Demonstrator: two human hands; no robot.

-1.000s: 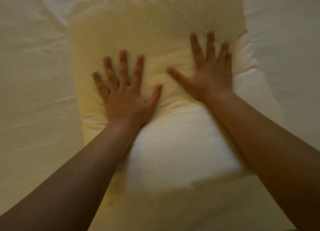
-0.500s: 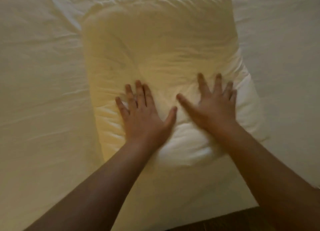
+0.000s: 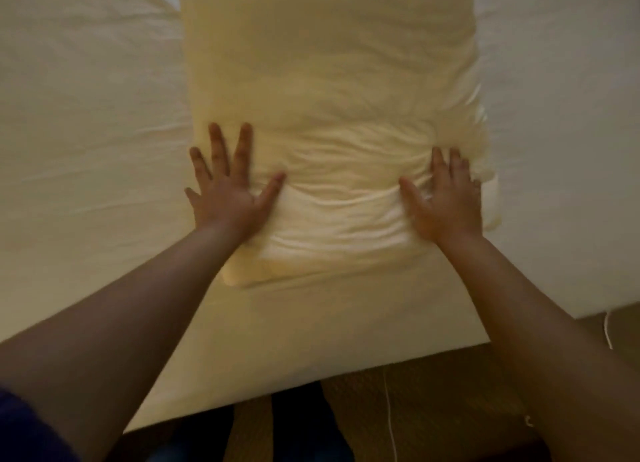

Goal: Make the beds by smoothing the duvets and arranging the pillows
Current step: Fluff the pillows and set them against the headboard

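A cream pillow (image 3: 332, 80) lies lengthwise on the pale bed sheet (image 3: 86, 132), its near end creased into cross folds. My left hand (image 3: 228, 188) presses flat on the pillow's near left edge, fingers spread and straight. Flat on the near right edge lies my right hand (image 3: 446, 198), fingers straight and close together. Both hands hold nothing. The far end of the pillow runs out of the top of the view.
The near edge of the mattress (image 3: 311, 368) crosses the lower view. Below it are a patterned brown floor (image 3: 433, 409) and my dark trouser legs (image 3: 298, 427). A thin white cord (image 3: 389, 416) hangs over the floor, another cord (image 3: 607, 330) at the right edge.
Both hands have slid toward me and apart, from the pillow's middle to its near left and right edges. The view has pulled back, so the mattress edge and floor now show.
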